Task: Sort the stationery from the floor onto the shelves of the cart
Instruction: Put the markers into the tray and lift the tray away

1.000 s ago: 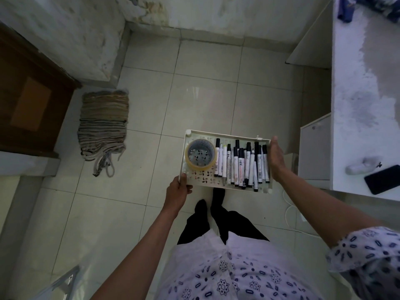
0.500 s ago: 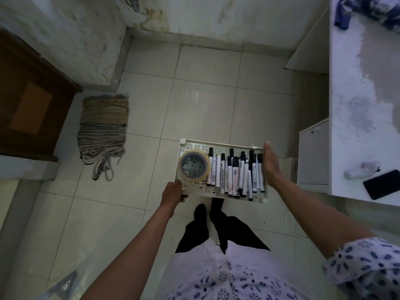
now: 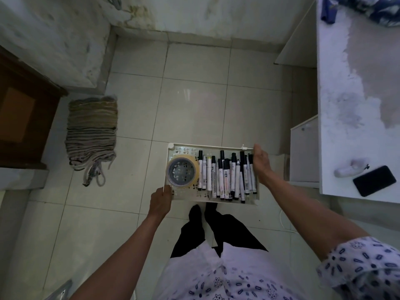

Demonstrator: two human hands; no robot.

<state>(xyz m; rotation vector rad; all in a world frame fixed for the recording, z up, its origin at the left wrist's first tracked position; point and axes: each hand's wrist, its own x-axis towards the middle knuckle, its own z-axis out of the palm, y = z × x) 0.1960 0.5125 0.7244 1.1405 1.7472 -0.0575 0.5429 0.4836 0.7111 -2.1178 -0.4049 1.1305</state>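
1. Fingers first: left hand (image 3: 161,201) pinches the tray (image 3: 216,146) at its near-left corner, right hand (image 3: 262,165) wraps the right edge.
2. On the tray, tape roll (image 3: 181,171) sits at the left end, markers (image 3: 227,175) fill the rest.
3. Looks mostly sorted to me, floor (image 3: 194,100) beyond the tray shows no loose stationery. Cart frame isn't visible, so slotting it in is probably what's left.

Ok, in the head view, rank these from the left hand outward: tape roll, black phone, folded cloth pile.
From the left hand:
1. Tape roll, just above it, at the tray's left end.
2. Folded cloth pile, on the floor farther left, by the wall.
3. Black phone, far right on the white counter.
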